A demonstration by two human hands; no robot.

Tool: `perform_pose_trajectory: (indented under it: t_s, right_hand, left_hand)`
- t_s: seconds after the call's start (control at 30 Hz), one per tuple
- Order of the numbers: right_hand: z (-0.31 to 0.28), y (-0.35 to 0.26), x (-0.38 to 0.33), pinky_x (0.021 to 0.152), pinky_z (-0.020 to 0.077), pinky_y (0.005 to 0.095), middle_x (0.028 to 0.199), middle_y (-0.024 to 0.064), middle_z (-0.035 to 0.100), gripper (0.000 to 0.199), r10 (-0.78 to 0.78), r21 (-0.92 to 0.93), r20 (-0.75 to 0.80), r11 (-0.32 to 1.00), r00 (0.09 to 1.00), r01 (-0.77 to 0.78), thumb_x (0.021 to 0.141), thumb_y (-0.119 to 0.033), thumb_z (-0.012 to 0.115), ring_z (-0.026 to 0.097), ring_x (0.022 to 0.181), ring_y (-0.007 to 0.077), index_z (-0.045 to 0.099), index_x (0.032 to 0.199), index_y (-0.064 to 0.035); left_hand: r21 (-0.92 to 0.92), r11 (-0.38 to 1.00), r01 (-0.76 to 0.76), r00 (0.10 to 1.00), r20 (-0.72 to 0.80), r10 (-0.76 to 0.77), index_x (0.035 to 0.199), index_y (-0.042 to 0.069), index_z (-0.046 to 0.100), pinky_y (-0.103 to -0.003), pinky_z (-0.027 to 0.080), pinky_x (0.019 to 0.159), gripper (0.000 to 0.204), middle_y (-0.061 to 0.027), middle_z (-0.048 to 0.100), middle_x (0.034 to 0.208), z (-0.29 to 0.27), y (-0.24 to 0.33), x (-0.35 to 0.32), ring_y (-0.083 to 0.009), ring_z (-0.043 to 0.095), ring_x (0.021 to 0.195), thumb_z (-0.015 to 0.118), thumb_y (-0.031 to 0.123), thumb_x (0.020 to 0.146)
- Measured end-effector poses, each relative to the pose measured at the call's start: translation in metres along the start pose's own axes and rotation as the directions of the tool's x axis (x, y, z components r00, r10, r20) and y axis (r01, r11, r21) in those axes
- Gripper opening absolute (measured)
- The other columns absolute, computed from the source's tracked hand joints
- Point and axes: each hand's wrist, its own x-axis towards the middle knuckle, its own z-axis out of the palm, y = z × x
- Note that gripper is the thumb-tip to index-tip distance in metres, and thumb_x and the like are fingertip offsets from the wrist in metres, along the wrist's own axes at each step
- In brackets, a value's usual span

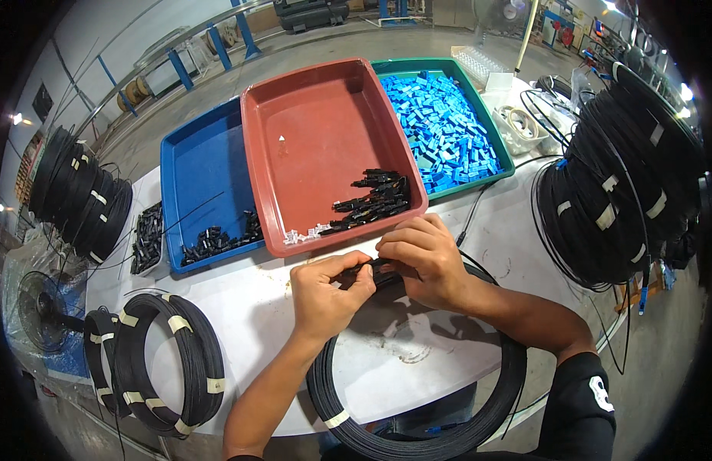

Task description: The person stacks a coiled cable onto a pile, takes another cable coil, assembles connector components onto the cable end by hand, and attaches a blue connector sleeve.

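Observation:
My left hand [330,293] is closed, thumb and forefinger pinching a small black connector piece [380,267] in front of the red tray [310,131]. My right hand [427,257] is closed on the other end of that piece, its fingertips bunched over it and partly hiding it. Below both hands, a large coil of black cable [516,369] leans at the table's near edge, wrapped with pale tape. In the red tray's near end lie slim black connector parts [375,201] and a little heap of small white pieces [304,234].
A blue tray [198,184] and a white box of black parts [147,238] stand left. Blue connectors [448,131] fill a green tray [503,154]. Taped cable coils [191,346] sit near left; tall cable stacks [602,177] rise at the right. A fan [45,307] stands far left.

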Motion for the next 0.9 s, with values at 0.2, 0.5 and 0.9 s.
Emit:
perform_pose_trajectory:
  t_s: [0.2,0.5,0.9]
  right_hand:
    - [-0.01,-0.006,0.002,0.085,0.038,0.0423,0.086,0.005,0.069,0.009,0.203,-0.008,0.284,0.978,0.937,-0.21,0.075,-0.01,0.075,0.062,0.09,0.0222,0.069,0.08,-0.0056]
    - [-0.014,-0.002,0.019,0.065,0.0483,0.0436,0.074,0.0191,0.065,0.017,0.348,0.247,0.56,0.796,0.752,-0.553,0.092,-0.011,0.063,0.065,0.07,0.035,0.064,0.084,0.004]
    - [0.012,0.002,-0.007,0.05,0.0458,0.0382,0.071,0.0072,0.058,0.021,0.063,0.034,-0.011,0.997,0.998,-0.062,0.071,0.004,0.075,0.061,0.059,0.0286,0.064,0.086,-0.0061]
  left_hand:
    - [0.087,0.981,-0.172,0.985,0.022,0.171,0.092,-0.001,0.075,-0.027,0.05,0.055,0.017,-0.0105,0.07,0.071,0.002,0.003,-0.004,-0.0122,0.062,0.057,0.073,0.001,0.076]
    - [0.119,0.983,-0.137,0.99,0.03,0.135,0.091,-0.001,0.074,-0.024,0.049,0.054,0.013,-0.0061,0.068,0.067,0.003,-0.001,-0.006,-0.0095,0.061,0.056,0.072,0.002,0.078]
    - [-0.451,0.823,0.346,0.936,0.221,-0.273,0.103,-0.009,0.073,-0.023,0.055,0.065,0.02,-0.0065,0.072,0.08,-0.001,-0.021,-0.001,-0.0092,0.067,0.07,0.07,0.004,0.088]
